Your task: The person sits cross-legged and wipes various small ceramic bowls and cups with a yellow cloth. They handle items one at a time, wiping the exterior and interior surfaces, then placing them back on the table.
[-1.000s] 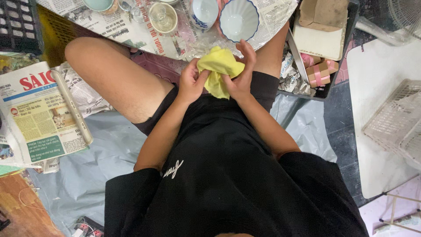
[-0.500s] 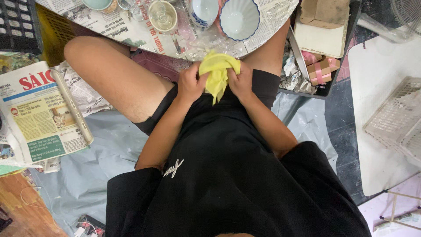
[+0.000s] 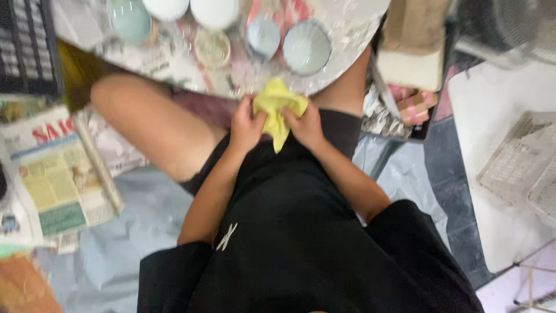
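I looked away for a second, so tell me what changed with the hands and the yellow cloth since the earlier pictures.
Little changed. Both hands, left hand and right hand, keep their grip on the crumpled yellow cloth in the lap, bunching it slightly differently. The view tilted up, showing more pale ceramic bowls on the round table. The folded newspaper stayed put.

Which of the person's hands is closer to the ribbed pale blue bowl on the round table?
The right hand. It grips the yellow cloth just below the ribbed bowl. The left hand holds the cloth's other side, farther left of the bowl.
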